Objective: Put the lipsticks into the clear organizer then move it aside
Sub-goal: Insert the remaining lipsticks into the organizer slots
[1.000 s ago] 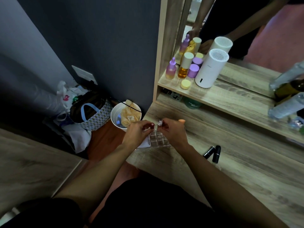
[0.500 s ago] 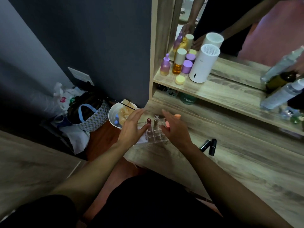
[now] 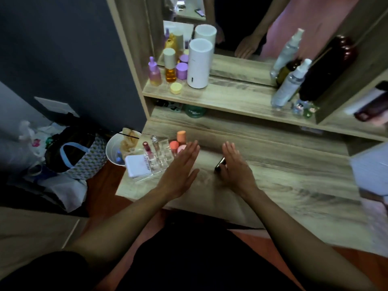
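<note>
The clear organizer (image 3: 162, 157) stands near the left end of the wooden desk (image 3: 294, 181). A red lipstick (image 3: 146, 147) and a silver-capped one (image 3: 155, 141) stand upright in its slots. Coral and orange tubes (image 3: 177, 142) sit at its right side. My left hand (image 3: 180, 170) hovers open just right of the organizer, fingers straight, holding nothing. My right hand (image 3: 236, 164) is open further right, palm turned left. Black lipsticks (image 3: 220, 163) lie on the desk against its thumb side, partly hidden.
A white box (image 3: 136, 165) lies left of the organizer at the desk edge. A white bowl (image 3: 116, 149) and a bag (image 3: 73, 152) sit beyond that edge. On the shelf stand a white cylinder (image 3: 198, 64), small bottles (image 3: 170, 68) and spray bottles (image 3: 290, 85).
Both hands let go of the lipstick at the organizer and moved right. My right hand has reached the black lipsticks. The silver-capped lipstick now stands in a slot.
</note>
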